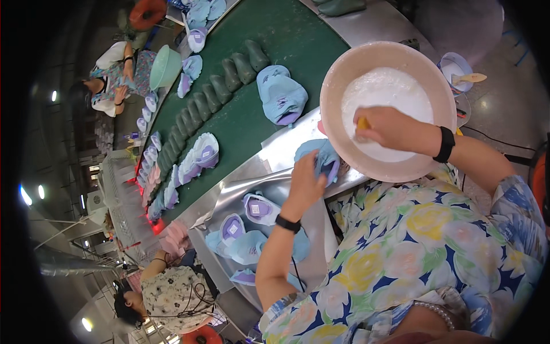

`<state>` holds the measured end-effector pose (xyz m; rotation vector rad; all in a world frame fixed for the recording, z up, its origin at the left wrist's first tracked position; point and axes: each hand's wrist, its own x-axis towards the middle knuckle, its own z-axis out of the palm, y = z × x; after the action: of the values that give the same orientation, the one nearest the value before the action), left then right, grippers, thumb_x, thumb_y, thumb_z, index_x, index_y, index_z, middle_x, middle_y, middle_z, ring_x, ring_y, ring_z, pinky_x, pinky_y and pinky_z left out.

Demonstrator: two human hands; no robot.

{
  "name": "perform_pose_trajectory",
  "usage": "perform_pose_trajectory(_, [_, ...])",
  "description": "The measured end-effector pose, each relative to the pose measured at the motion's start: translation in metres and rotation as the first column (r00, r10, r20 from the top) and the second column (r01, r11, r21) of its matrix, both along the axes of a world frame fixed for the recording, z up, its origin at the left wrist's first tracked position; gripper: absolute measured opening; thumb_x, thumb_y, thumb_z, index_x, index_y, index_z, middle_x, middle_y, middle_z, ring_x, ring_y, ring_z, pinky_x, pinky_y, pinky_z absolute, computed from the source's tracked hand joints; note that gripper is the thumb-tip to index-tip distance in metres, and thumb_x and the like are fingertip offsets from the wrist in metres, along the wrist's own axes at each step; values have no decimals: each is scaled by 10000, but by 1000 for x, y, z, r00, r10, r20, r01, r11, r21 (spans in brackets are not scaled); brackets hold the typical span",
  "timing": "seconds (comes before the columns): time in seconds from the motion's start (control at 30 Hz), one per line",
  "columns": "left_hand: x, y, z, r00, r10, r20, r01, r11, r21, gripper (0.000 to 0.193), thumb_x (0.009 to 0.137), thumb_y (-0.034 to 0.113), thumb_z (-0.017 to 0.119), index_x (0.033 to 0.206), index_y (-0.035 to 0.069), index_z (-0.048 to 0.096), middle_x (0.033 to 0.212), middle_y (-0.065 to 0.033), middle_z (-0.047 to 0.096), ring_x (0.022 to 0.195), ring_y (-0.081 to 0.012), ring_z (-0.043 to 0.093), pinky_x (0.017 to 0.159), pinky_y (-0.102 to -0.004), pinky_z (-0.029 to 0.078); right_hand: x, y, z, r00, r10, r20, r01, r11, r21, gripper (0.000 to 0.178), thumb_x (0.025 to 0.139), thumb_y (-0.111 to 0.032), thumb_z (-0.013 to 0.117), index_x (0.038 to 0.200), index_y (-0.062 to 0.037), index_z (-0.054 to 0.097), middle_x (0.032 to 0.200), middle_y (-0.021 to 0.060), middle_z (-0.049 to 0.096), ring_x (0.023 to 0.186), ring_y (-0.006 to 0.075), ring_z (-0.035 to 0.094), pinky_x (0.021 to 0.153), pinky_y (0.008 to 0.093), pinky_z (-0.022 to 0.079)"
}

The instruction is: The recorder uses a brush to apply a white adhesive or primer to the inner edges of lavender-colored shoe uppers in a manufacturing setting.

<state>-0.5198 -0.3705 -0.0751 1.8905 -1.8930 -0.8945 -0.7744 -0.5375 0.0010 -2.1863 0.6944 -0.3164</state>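
My left hand (305, 189) is closed on a light-blue cloth shoe upper (318, 150) with a purple lining, at the near side of a wide basin (331, 109). The basin is pinkish-beige and holds white, foamy liquid (409, 94). Over that liquid, my right hand (389, 129) grips a small yellow thing (362, 122); most of it is hidden by the fingers, so its kind cannot be made out. Another blue upper (282, 94) lies on the green belt just left of the basin.
Dark shoe lasts (219, 89) line the green belt (286, 28). Several blue-and-purple uppers (260, 209) lie on the metal tray left of me. A small bucket (452, 66) with a wooden-handled brush (472, 77) stands right of the basin. Two people (123, 77) work across the belt and further left.
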Motion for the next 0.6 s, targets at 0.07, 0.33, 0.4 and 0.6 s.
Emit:
perform_pose_trajectory(0.07, [-4,-20,2,963,-58,263,47,998,48,479,810,6,605,1281,4,513,1345,-234,502,1296,-354,500,1052,-447,404,-8,7,-3,972,225,-76,-231,969,-83,211,891,-146,668,1025,-3,588,884,211,672,869,390,668,784,482,499])
perform_pose_trajectory(0.33, [42,-34,63,639,371,-674,-494,869,9,447,920,122,644,1344,54,519,1262,-116,618,1139,-271,626,938,-409,544,-82,-38,29,991,-114,68,127,964,-234,205,915,-182,655,1044,-47,571,883,165,654,851,354,645,763,431,497])
perform_pose_trajectory(0.4, [67,-28,56,269,548,-792,-501,782,370,445,986,217,602,1378,37,494,1256,-101,628,1141,-286,630,971,-429,536,-89,-48,47,976,-172,137,197,958,-206,199,932,-192,643,1047,-48,569,874,156,650,835,337,640,744,414,489])
perform_pose_trajectory(0.6, [26,-62,63,319,515,-795,-262,855,448,481,991,211,595,1431,71,462,1303,-119,613,1152,-281,631,974,-463,535,-65,-54,96,911,-120,396,147,988,-38,157,961,-174,630,1041,-49,579,922,107,665,823,264,627,757,341,479])
